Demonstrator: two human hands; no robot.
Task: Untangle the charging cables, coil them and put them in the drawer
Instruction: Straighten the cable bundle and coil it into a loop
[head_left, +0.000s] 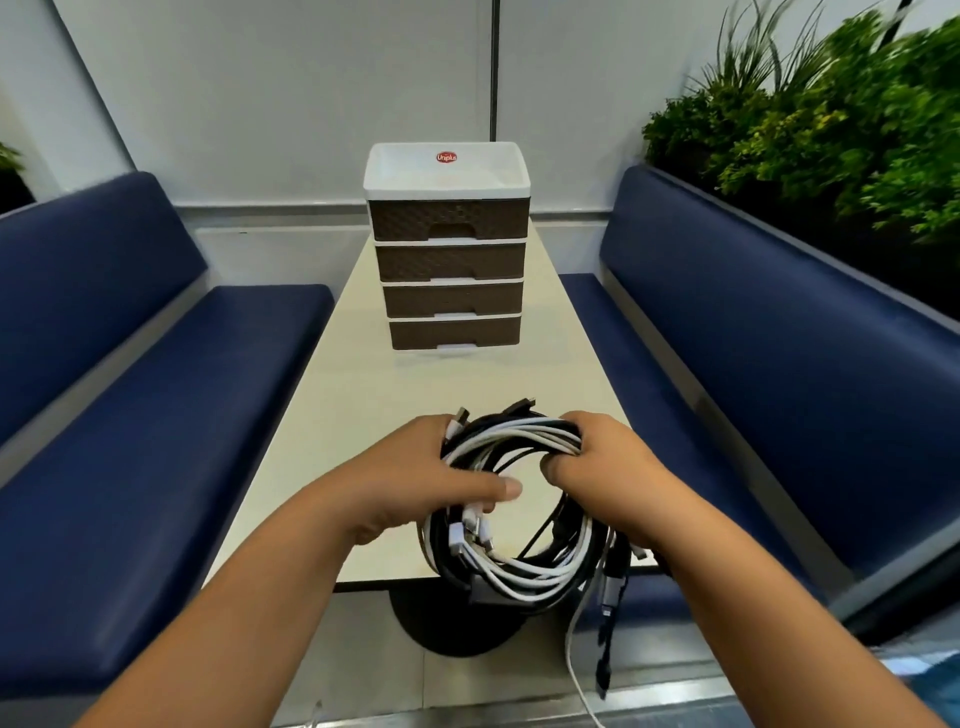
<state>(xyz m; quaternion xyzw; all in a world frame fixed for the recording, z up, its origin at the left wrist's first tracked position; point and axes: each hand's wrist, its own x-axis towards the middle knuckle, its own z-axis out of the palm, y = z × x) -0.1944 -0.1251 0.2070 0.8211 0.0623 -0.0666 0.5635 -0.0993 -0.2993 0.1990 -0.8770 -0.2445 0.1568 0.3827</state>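
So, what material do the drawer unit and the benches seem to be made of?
Drawer unit: probably moulded plastic, with brown fronts in a woven-rattan pattern and a smooth, slightly glossy white frame. Benches: padded, in dark blue vinyl or leatherette, judging by the soft sheen.

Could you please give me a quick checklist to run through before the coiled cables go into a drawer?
1. Grip on the bundle: left hand and right hand both hold the coiled cables on opposite sides: ok.
2. Bundle fully coiled: loose ends hang below the table edge: not ok.
3. Drawer open to receive: all four drawers of the drawer unit are closed: not ok.
4. Path over the table to the unit: nothing lies between: ok.
5. Free hand for pulling a drawer: both are occupied: not ok.
6. Cables untangled inside the coil: cannot tell.
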